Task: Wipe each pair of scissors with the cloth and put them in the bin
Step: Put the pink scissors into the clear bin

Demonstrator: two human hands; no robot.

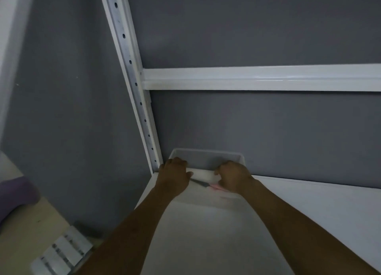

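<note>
Head view, lower centre: left hand (pixel 174 174) grips bin (pixel 206 151) rim, right hand (pixel 234 177) seemingly pinches scissors (pixel 203 184); lower them in gently.

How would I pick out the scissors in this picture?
Find the white shelf against the grey wall, then the pale bin in its back left corner. There, between the left hand and the right hand, are the scissors: a thin dark blade and the only pink handle.
</note>
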